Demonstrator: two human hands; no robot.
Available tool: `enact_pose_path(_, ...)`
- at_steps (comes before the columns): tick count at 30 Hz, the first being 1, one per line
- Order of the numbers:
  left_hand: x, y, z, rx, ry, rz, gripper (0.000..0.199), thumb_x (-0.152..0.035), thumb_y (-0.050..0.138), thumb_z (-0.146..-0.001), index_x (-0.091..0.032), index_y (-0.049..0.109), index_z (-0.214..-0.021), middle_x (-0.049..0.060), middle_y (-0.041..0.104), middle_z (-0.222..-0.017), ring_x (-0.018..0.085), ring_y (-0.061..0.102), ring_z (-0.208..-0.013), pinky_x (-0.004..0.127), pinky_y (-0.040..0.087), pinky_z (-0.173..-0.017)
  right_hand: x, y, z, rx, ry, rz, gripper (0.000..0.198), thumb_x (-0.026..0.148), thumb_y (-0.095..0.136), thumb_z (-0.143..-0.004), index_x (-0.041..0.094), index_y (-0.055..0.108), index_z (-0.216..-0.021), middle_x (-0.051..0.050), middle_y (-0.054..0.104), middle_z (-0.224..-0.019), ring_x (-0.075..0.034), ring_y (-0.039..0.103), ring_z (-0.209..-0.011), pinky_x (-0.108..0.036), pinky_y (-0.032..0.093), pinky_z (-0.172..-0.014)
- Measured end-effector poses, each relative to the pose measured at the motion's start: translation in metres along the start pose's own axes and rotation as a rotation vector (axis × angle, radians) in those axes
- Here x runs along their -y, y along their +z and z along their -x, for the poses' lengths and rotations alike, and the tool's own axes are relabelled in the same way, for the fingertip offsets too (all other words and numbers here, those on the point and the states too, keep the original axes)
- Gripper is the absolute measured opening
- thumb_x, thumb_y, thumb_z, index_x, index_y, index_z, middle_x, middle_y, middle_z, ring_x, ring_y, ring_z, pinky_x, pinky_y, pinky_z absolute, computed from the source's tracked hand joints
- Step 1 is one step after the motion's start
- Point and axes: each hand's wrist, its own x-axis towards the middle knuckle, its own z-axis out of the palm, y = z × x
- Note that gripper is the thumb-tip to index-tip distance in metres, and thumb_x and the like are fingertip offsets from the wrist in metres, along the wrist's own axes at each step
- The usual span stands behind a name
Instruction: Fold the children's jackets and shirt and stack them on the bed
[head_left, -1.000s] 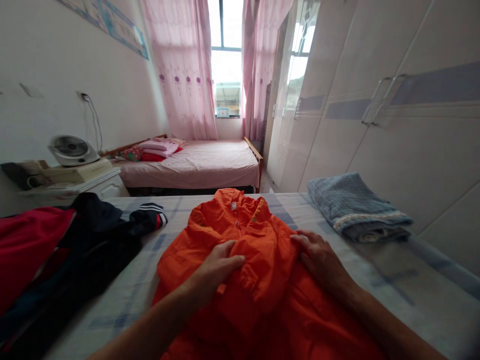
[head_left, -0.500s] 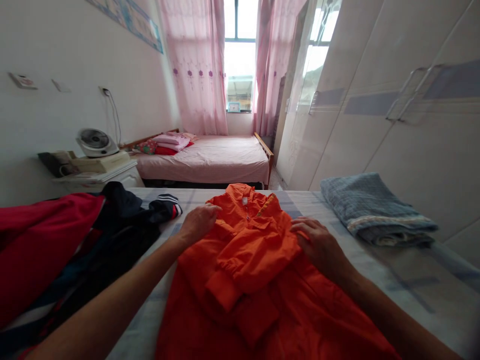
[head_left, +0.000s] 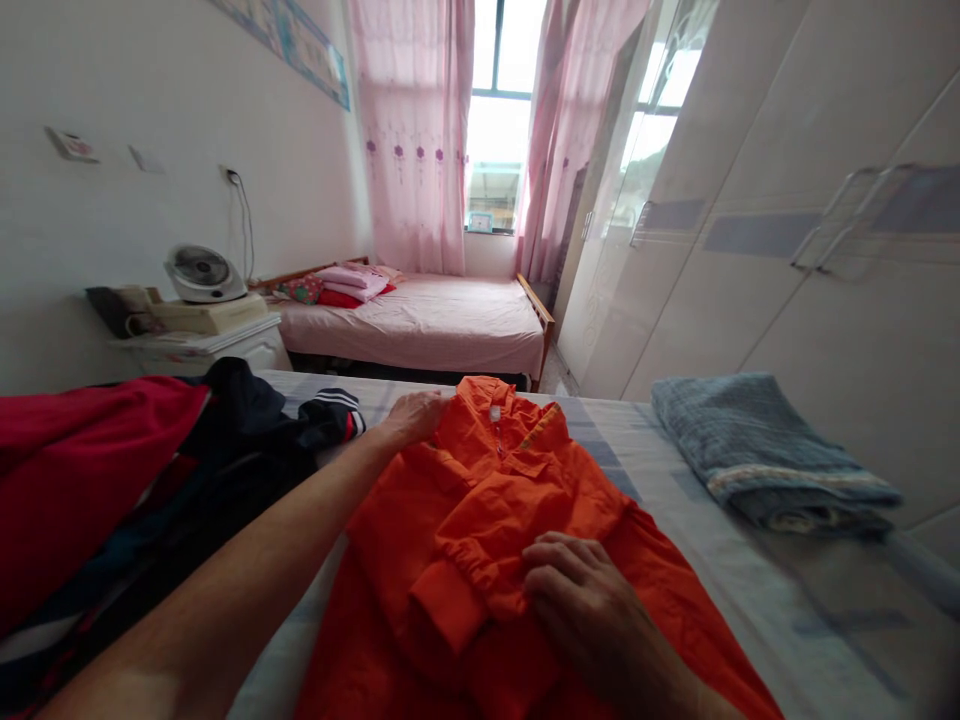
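An orange jacket (head_left: 517,480) lies front up on the bed, its collar towards the far edge and its sleeves folded across the front. At the shoulder beside the collar is my left hand (head_left: 416,415), its fingers pressed together on the fabric; the fingertips are partly hidden. My right hand (head_left: 592,600) rests on the folded sleeves near the jacket's middle, palm down, with the fingers loosely bent and nothing gripped between them. One orange cuff (head_left: 448,605) shows just left of those fingers; the other is largely covered by the hand.
Dark and red clothes (head_left: 97,450) are heaped on the left. A folded blue-grey cloth (head_left: 765,440) lies on the right of the patterned sheet (head_left: 622,425). Beyond stand a pink bed (head_left: 450,320), a small fan (head_left: 202,272) on a cabinet, and a white wardrobe (head_left: 757,310).
My right hand has moved from the jacket's right shoulder down and inward onto the folded sleeves. My left hand has shifted slightly up beside the collar. The view has tilted a little.
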Motion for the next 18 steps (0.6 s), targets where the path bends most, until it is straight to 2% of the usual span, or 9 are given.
enact_pose_path(4, -0.003, 0.002, 0.011, 0.090, 0.098, -0.032, 0.019, -0.031, 0.058, -0.086, -0.015, 0.062, -0.095, 0.005, 0.063, -0.100, 0.017, 0.060, -0.091, 0.037, 0.049, -0.081, 0.007, 0.006, -0.001, -0.019, -0.024, 0.062, 0.028, 0.017, 0.051, -0.088, 0.026, 0.056, -0.113, -0.003, 0.057, -0.124, -0.018, 0.048, -0.117, -0.035, 0.038, -0.096)
enact_pose_path(7, -0.004, 0.001, 0.014, 0.063, 0.080, -0.062, 0.020, -0.032, 0.056, -0.087, -0.015, 0.061, -0.096, 0.005, 0.062, -0.100, 0.018, 0.059, -0.091, 0.038, 0.049, -0.081, 0.013, 0.004, -0.006, 0.016, -0.085, 0.024, 0.014, 0.022, 0.050, -0.090, 0.025, 0.061, -0.098, 0.000, 0.063, -0.112, -0.018, 0.050, -0.114, -0.032, 0.038, -0.093)
enact_pose_path(9, -0.002, -0.002, 0.012, 0.015, 0.044, -0.073, 0.023, -0.033, 0.055, -0.088, -0.015, 0.060, -0.099, 0.006, 0.061, -0.103, 0.018, 0.059, -0.091, 0.038, 0.049, -0.080, 0.013, -0.001, -0.008, -0.004, -0.078, -0.035, 0.011, 0.021, 0.049, -0.090, 0.022, 0.060, -0.086, 0.001, 0.067, -0.102, -0.016, 0.051, -0.111, -0.030, 0.038, -0.092)
enact_pose_path(13, 0.000, -0.008, 0.006, -0.100, -0.036, -0.064, 0.020, -0.028, 0.050, -0.090, -0.014, 0.059, -0.101, 0.008, 0.060, -0.103, 0.019, 0.060, -0.089, 0.037, 0.049, -0.078, 0.007, -0.013, 0.000, -0.033, -0.015, -0.093, 0.013, 0.017, 0.047, -0.090, 0.022, 0.058, -0.085, 0.000, 0.067, -0.102, -0.014, 0.052, -0.111, -0.029, 0.039, -0.092)
enact_pose_path(16, -0.015, -0.008, 0.018, -0.186, -0.048, -0.029, 0.023, -0.015, 0.039, -0.090, -0.011, 0.061, -0.099, 0.015, 0.060, -0.103, 0.023, 0.062, -0.090, 0.037, 0.048, -0.076, 0.003, -0.011, 0.014, 0.024, 0.029, -0.075, 0.013, 0.015, 0.049, -0.088, 0.022, 0.058, -0.082, -0.001, 0.067, -0.104, -0.015, 0.055, -0.107, -0.029, 0.042, -0.090)
enact_pose_path(18, -0.035, -0.003, 0.037, -0.225, 0.012, 0.003, 0.028, -0.012, 0.036, -0.089, -0.012, 0.062, -0.100, 0.016, 0.060, -0.105, 0.024, 0.061, -0.094, 0.036, 0.048, -0.079, 0.003, -0.010, 0.020, 0.048, 0.041, -0.043, 0.017, 0.010, 0.048, -0.084, 0.022, 0.059, -0.089, -0.002, 0.065, -0.110, -0.015, 0.055, -0.108, -0.030, 0.043, -0.092)
